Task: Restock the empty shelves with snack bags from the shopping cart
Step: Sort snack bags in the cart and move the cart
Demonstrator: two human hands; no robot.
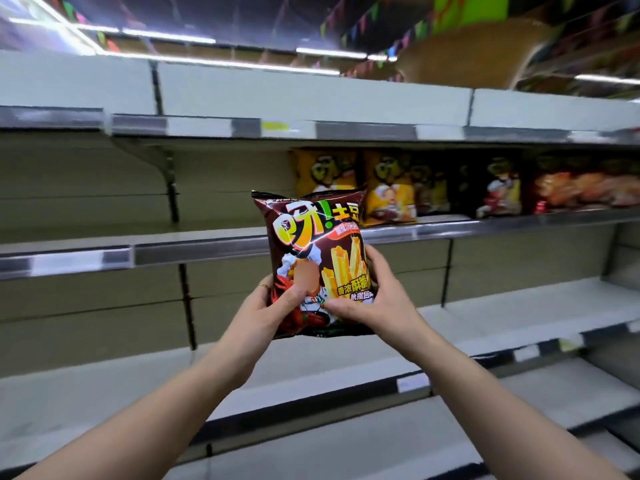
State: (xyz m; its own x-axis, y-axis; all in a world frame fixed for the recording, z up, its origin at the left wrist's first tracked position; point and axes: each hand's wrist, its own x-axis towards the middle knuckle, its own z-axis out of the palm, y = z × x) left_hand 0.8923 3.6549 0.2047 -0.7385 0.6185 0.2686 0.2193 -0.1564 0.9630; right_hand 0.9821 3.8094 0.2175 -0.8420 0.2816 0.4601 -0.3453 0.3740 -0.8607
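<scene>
Two bare forearms ran from the near edge toward the shelves. The left hand [273, 306] and right hand [375, 303] both gripped the lower half of a dark red snack bag [311, 237], thumbs pressed on its front and fingers [373, 259] curled round its sides. A thin ring [264, 286] sat on the left hand. The bag was upright in the air, in front of the middle shelf [207, 244] and not resting on it. Farther back on that shelf, just right of the bag, stood yellow bags [391, 192], then darker bags [498, 192] farther right, all blurred.
</scene>
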